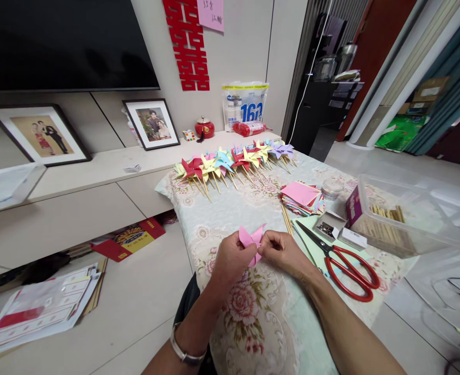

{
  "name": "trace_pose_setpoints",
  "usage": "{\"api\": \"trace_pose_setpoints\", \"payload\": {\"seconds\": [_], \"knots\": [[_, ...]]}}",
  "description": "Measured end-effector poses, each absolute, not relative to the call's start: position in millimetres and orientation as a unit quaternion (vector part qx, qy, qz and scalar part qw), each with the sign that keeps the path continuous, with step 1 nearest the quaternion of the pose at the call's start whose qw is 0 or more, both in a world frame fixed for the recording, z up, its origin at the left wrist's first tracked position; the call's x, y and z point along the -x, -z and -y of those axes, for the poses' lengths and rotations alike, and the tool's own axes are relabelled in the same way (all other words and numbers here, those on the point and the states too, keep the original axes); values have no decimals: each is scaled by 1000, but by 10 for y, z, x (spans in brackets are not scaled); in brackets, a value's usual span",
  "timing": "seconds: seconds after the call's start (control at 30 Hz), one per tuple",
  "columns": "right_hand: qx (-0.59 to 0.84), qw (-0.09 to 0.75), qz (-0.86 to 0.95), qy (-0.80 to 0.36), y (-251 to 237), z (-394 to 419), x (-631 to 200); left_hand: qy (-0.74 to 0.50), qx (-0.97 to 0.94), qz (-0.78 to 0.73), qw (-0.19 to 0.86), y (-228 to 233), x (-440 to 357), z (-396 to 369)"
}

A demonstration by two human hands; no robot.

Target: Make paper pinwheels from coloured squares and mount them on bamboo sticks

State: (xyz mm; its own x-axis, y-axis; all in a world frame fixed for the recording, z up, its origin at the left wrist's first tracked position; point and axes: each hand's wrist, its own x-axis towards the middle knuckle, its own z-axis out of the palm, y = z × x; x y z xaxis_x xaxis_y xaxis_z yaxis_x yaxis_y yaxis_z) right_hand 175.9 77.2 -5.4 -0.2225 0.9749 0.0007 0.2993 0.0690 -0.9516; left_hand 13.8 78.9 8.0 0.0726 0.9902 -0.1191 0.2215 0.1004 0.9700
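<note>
A pink paper pinwheel (250, 238) is between my hands, above the near part of the flowered tablecloth. My left hand (233, 258) is closed on it from the left, thumb across the front near the middle. From the right, my right hand (278, 251) pinches at the pinwheel's centre and right edge; any small part between those fingertips is hidden. Just right of my hands lie thin wooden sticks (286, 220), large red-handled scissors (341, 263) and a small open box of metal pins (330, 226). A stack of coloured paper squares (302, 197) sits behind them.
Finished pinwheels on sticks (233, 161) lie in a row along the table's far edge. A clear plastic bin (403, 219) with short sticks stands at the right, near a round clear container (332, 187). A low cabinet (108, 172) with framed photos runs along the wall.
</note>
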Motion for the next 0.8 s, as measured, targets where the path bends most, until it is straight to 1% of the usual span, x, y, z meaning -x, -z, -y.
{"api": "trace_pose_setpoints", "payload": {"seconds": [0.37,0.57,0.63,0.73,0.8], "knots": [[502,368,623,-473,66,-780,-1760,-400,-540,-562,483,-22,-153,-778],[492,372,610,-497,29,-762,-1759,-386,-543,-555,498,-11,-110,-803],[486,403,593,-499,20,-762,-1782,-376,-541,-541,523,-19,-47,-831],[471,500,556,-468,29,-787,-1841,-350,-535,-504,581,-50,77,-889],[452,548,535,-457,40,-807,-1876,-318,-539,-473,620,-86,154,-932]]}}
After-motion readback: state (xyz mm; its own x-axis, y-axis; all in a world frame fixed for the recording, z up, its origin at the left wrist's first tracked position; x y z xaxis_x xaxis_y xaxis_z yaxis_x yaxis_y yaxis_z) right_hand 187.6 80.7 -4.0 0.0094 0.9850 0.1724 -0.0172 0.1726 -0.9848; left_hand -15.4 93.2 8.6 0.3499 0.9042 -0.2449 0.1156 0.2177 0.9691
